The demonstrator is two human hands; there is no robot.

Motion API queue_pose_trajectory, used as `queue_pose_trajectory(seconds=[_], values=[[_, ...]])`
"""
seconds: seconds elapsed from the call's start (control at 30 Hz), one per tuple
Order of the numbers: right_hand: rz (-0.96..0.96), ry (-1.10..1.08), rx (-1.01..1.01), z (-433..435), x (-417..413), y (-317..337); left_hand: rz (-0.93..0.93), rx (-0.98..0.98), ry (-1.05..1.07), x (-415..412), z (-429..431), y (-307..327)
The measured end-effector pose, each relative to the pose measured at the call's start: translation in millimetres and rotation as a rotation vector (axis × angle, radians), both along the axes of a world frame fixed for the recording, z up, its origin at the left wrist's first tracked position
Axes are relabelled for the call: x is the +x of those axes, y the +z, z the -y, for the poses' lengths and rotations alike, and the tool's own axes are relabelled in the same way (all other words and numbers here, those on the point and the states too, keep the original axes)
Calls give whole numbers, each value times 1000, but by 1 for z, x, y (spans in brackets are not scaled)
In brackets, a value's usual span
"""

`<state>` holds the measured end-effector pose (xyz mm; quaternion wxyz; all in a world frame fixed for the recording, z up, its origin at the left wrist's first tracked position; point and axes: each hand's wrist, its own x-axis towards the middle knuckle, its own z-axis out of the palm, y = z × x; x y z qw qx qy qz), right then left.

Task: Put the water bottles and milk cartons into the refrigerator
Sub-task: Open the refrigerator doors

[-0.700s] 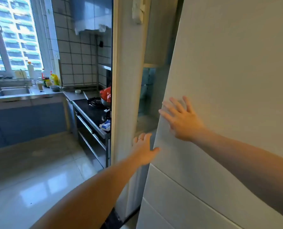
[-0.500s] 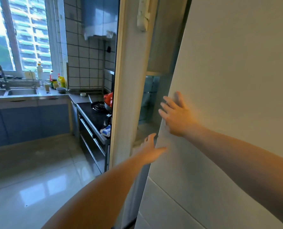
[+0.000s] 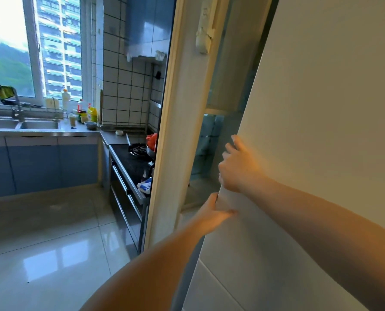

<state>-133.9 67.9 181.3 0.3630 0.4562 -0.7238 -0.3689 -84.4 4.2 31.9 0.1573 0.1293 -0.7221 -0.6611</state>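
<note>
The tall white refrigerator door (image 3: pixel 317 113) fills the right side of the view, its left edge running down the middle. My right hand (image 3: pixel 237 168) curls its fingers around that left edge at mid height. My left hand (image 3: pixel 211 215) grips the same edge just below, thumb on the door's front. A seam low on the front marks a lower door (image 3: pixel 214 292). No water bottles or milk cartons show near my hands.
A white door frame (image 3: pixel 178 122) stands right beside the refrigerator's edge. Beyond it lies a kitchen: a black stove (image 3: pixel 133 162) with a red bag, a steel sink (image 3: pixel 39 125) under the window, bottles on the counter, and glossy floor tiles (image 3: pixel 48 254).
Both hands slid left from lying flat on the door's front and now wrap around its left edge. The view has turned slightly to the left.
</note>
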Motion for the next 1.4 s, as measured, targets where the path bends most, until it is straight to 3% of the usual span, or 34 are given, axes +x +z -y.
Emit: queue_pose_trajectory(seconds=[0.23, 0.6, 0.9, 1.1, 1.27, 1.4], values=[[19, 74, -18, -6, 21, 2, -28, -15, 11, 21, -1, 0], [35, 350, -107, -34, 129, -8, -56, -193, 37, 147, 1, -21], [116, 476, -401, -107, 246, -40, -98, -421, -24, 274, -37, -29], [146, 384, -531, -180, 318, -65, -193, -397, -49, 343, -83, -31], [346, 190, -633, -243, 371, -90, -261, -424, -9, 389, -130, -37], [598, 196, -804, -283, 412, -107, -316, -449, -41, 423, -169, -44]])
